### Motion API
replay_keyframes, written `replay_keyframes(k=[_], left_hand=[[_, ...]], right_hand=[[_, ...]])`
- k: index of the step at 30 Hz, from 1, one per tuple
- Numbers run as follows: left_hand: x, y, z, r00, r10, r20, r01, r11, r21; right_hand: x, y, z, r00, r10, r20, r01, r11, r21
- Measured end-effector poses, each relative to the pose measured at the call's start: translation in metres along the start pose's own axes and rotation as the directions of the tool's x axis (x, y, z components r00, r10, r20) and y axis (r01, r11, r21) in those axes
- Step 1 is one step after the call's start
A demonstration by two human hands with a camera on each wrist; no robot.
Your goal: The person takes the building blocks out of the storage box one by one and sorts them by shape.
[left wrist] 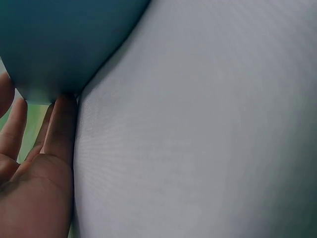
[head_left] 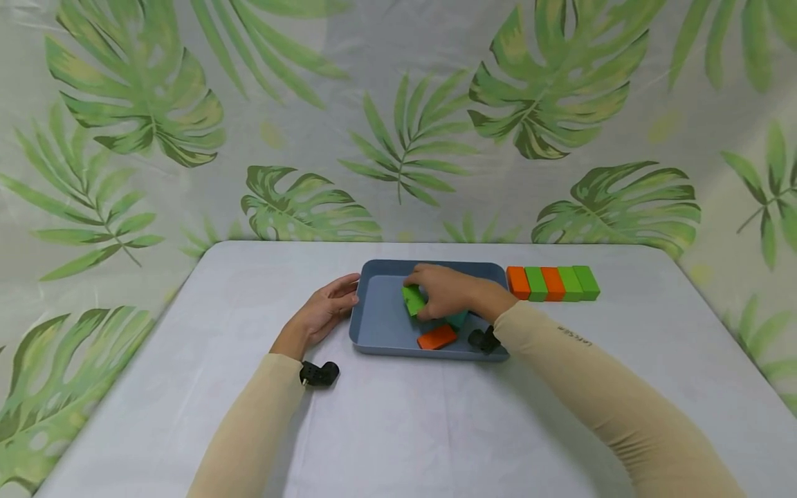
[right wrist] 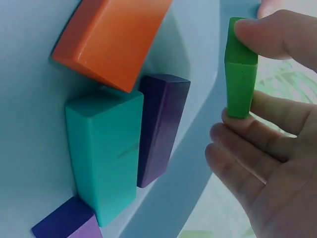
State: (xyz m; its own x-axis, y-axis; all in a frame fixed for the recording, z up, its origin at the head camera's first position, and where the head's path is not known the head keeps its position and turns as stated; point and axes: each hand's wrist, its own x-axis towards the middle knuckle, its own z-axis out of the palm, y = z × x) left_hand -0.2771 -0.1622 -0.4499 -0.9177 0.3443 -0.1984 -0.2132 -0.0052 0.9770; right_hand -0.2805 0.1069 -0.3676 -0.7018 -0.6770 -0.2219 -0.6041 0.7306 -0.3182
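Observation:
My right hand (head_left: pixel 450 289) pinches a green block (head_left: pixel 414 301) between thumb and fingers over the blue-grey tray (head_left: pixel 378 325). In the right wrist view the green block (right wrist: pixel 240 74) is gripped near its two ends. Below the hand, an orange block (head_left: pixel 437 337) lies in the tray, with a teal block (right wrist: pixel 106 153) beside it. Two purple blocks, one long (right wrist: pixel 163 129) and one partly cut off (right wrist: pixel 69 220), flank the teal one. At the tray's left wall, my left hand (head_left: pixel 324 311) rests its extended fingers (left wrist: pixel 62 129) against the outside.
Several orange and green blocks (head_left: pixel 553 283) stand in a row on the white table (head_left: pixel 398 429), just right of the tray. Black wrist cameras sit on the left wrist (head_left: pixel 320 374) and right wrist (head_left: pixel 484 340). Behind the table hangs a leaf-patterned cloth (head_left: pixel 292 131).

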Motion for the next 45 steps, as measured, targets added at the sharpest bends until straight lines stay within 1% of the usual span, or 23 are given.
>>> replay_keyframes(k=[9,18,23,26,33,36,39,42,45], left_hand=[[-0.001,0.001,-0.002,1.000,0.005,-0.013,-0.005,1.000,-0.011],[-0.002,0.003,-0.003,1.000,0.004,-0.008,-0.004,1.000,0.004],[-0.002,0.003,-0.004,1.000,0.009,-0.007,-0.009,1.000,0.002],[-0.002,0.003,-0.005,1.000,0.012,-0.001,-0.012,1.000,0.007],[-0.001,0.000,-0.005,1.000,0.011,-0.007,-0.011,1.000,-0.002],[0.000,-0.002,-0.005,1.000,0.013,-0.003,-0.013,1.000,0.003],[-0.001,-0.003,-0.004,1.000,0.004,-0.001,-0.004,1.000,0.009],[-0.001,-0.004,-0.003,1.000,-0.006,-0.006,0.006,1.000,0.018],[0.000,-0.004,-0.002,1.000,0.002,-0.007,-0.002,1.000,0.031]], right_hand=[[-0.003,-0.002,-0.007,0.999,-0.029,-0.042,0.031,0.998,0.047],[-0.003,0.000,-0.008,0.997,-0.028,-0.073,0.032,0.998,0.053],[-0.006,0.001,-0.009,0.995,-0.044,-0.093,0.049,0.998,0.047],[-0.009,0.002,-0.011,0.992,-0.050,-0.114,0.057,0.997,0.060],[-0.013,0.006,-0.015,0.989,-0.035,-0.146,0.048,0.995,0.083],[-0.019,0.008,-0.016,0.988,-0.038,-0.152,0.051,0.995,0.081],[-0.028,0.009,-0.019,0.987,-0.041,-0.154,0.056,0.994,0.091],[-0.040,0.011,-0.023,0.984,-0.046,-0.174,0.066,0.992,0.109],[-0.053,0.015,-0.027,0.977,-0.047,-0.207,0.070,0.992,0.108]])
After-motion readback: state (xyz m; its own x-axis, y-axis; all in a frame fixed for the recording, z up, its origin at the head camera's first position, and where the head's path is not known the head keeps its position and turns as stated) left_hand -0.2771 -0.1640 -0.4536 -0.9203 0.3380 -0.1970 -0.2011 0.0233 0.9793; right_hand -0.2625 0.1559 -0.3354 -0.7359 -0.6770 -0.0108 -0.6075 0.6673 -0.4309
